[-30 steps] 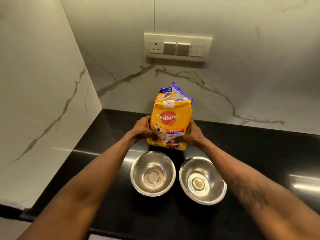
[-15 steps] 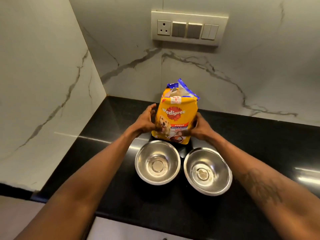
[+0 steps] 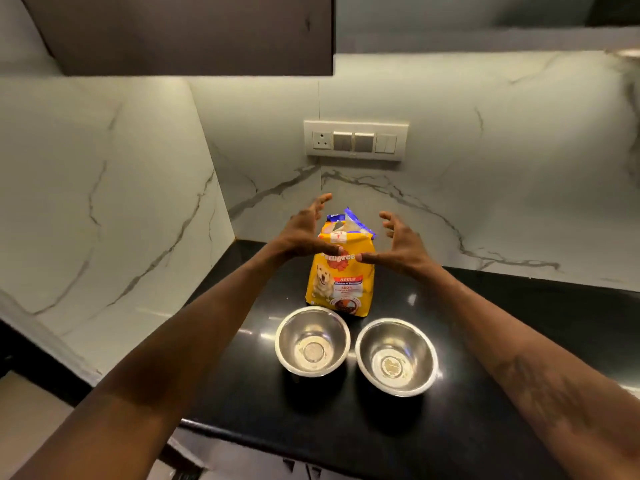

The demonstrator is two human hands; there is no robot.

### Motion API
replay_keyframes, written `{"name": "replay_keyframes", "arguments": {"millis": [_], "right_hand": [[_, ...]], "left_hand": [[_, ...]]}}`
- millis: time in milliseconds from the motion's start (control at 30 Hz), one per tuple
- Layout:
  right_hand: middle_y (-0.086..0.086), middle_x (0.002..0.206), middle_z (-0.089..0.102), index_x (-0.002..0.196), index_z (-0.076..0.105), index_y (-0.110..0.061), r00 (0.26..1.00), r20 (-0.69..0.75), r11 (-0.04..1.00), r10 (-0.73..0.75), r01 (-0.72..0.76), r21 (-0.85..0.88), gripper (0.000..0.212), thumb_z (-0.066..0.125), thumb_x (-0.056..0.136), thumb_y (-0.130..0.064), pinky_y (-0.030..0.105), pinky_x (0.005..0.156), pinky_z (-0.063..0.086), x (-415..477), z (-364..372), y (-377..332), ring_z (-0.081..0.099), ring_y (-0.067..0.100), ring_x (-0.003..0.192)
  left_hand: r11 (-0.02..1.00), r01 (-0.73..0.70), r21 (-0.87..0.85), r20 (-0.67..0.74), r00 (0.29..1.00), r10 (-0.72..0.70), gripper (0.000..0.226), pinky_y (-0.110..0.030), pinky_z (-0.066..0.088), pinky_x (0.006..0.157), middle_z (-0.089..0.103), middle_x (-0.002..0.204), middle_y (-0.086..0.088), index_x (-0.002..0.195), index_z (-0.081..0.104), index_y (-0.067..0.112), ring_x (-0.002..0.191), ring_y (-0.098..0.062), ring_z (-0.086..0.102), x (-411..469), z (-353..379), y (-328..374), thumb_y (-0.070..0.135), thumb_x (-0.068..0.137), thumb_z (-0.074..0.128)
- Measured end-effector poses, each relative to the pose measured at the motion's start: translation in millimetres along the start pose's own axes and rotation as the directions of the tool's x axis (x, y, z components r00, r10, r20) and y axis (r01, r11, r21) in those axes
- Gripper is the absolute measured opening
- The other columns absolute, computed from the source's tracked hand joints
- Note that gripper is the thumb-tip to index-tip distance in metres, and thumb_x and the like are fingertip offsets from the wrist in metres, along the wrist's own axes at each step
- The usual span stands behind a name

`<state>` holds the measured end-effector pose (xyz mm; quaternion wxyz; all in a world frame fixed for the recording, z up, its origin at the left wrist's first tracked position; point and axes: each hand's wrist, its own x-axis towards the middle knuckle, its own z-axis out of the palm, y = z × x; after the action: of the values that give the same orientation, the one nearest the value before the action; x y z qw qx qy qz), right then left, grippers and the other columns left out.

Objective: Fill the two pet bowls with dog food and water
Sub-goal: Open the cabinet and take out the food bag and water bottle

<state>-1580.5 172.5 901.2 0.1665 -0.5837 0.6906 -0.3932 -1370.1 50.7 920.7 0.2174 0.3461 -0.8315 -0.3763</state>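
Note:
A yellow dog food bag point(image 3: 341, 282) stands upright on the black countertop point(image 3: 519, 323), its blue top torn open. Two empty steel bowls sit side by side in front of it: the left bowl point(image 3: 312, 341) and the right bowl point(image 3: 396, 356). My left hand point(image 3: 304, 230) and my right hand point(image 3: 401, 244) hover with fingers spread on either side of the bag's upper part. Both thumbs point inward in front of the bag's logo. Neither hand grips the bag.
White marble walls meet in a corner behind the bag. A switch and socket panel point(image 3: 356, 140) is on the back wall. A dark cabinet point(image 3: 187, 32) hangs overhead. The counter's front edge point(image 3: 311, 441) runs near me.
Both hands have let go of the lower sides of the bag and risen to its top with fingers spread. My head has tilted up, bringing the cabinet into view.

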Motion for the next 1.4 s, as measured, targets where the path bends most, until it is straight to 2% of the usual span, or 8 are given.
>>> {"name": "replay_keyframes", "arguments": {"millis": [133,300,400,500,667,833,1033,1400], "right_hand": [[0.008,0.129,0.07,0.133,0.064,-0.011,0.905,-0.322,0.959,-0.276,0.279,-0.038,0.076,0.095,0.068,-0.037,0.041,0.089,0.061,-14.4,-45.6,-44.0,0.068,0.019,0.114],[0.003,0.097,0.078,0.101,0.076,-0.006,0.548,-0.669,0.819,-0.503,0.549,-0.166,0.03,0.086,0.083,-0.028,0.03,0.07,0.062,-38.6,-123.8,-109.0,0.075,0.014,0.089],[0.005,0.091,0.077,0.094,0.076,-0.004,0.323,-0.775,0.775,-0.543,0.549,-0.314,0.021,0.083,0.087,-0.022,0.025,0.071,0.057,-46.4,-172.4,-133.1,0.073,0.017,0.084],[0.007,0.093,0.075,0.094,0.074,-0.003,0.213,-0.816,0.791,-0.538,0.461,-0.402,0.02,0.081,0.087,-0.021,0.02,0.075,0.053,-45.3,-216.7,-143.7,0.07,0.019,0.085],[0.013,0.121,0.064,0.121,0.063,-0.005,0.303,-0.875,0.908,-0.378,0.304,-0.287,0.056,0.085,0.078,-0.034,0.029,0.092,0.051,-20.9,-278.3,-139.2,0.062,0.028,0.111],[0.015,0.153,0.039,0.151,0.033,-0.012,0.486,-0.844,0.973,-0.228,0.133,-0.187,0.098,0.088,0.075,-0.041,0.043,0.106,0.049,5.9,-305.1,-126.4,0.047,0.034,0.135],[0.015,0.15,0.048,0.161,0.01,-0.016,0.623,-0.781,0.991,-0.037,-0.078,-0.109,0.122,0.084,0.074,-0.059,0.048,0.103,0.049,19.6,-312.4,-125.4,0.054,0.038,0.132],[0.01,0.14,0.057,0.151,0.037,-0.02,0.58,-0.808,0.995,-0.104,0.055,-0.088,0.105,0.087,0.067,-0.059,0.04,0.099,0.052,3.0,-305.7,-133.0,0.059,0.031,0.123]], "left_hand": [[0.977,-0.183,0.109,-0.161,0.967,0.199,0.093,-0.029,0.054,0.097,0.061,0.143,-0.017,0.147,0.053,0.014,0.129,-0.028,0.063,-11.7,-1.5,61.1,0.032,0.067,0.098],[0.86,-0.459,0.225,-0.463,0.726,0.509,0.026,-0.028,0.061,0.065,0.079,0.08,0.01,0.088,0.082,0.019,0.062,-0.004,0.073,-28.2,0.0,172.7,0.043,0.081,0.084],[0.753,-0.59,0.291,-0.559,0.534,0.634,0.021,-0.025,0.059,0.065,0.078,0.077,0.008,0.082,0.081,0.012,0.063,-0.005,0.071,-28.3,3.3,248.1,0.032,0.084,0.082],[0.734,-0.612,0.295,-0.566,0.507,0.65,0.022,-0.027,0.062,0.071,0.08,0.088,0.003,0.094,0.08,0.01,0.077,-0.008,0.074,-11.5,7.3,312.1,0.031,0.085,0.081],[0.651,-0.355,0.671,-0.296,0.677,0.674,0.059,-0.038,0.048,0.103,0.069,0.137,-0.002,0.139,0.062,0.02,0.129,-0.025,0.061,27.6,11.9,362.6,0.051,0.089,0.071],[0.599,-0.204,0.774,-0.192,0.826,0.53,0.068,-0.045,0.042,0.108,0.065,0.142,-0.006,0.15,0.052,0.023,0.133,-0.03,0.059,64.5,15.5,345.3,0.068,0.102,0.035],[0.564,-0.224,0.795,-0.247,0.729,0.638,0.064,-0.035,0.051,0.09,0.074,0.129,0.004,0.141,0.061,0.031,0.117,-0.024,0.07,80.1,21.5,327.5,0.07,0.102,0.029],[0.463,-0.202,0.863,-0.234,0.654,0.72,0.061,-0.043,0.046,0.091,0.074,0.123,-0.005,0.134,0.062,0.023,0.109,-0.031,0.068,77.6,26.9,315.2,0.063,0.103,0.027]]}}
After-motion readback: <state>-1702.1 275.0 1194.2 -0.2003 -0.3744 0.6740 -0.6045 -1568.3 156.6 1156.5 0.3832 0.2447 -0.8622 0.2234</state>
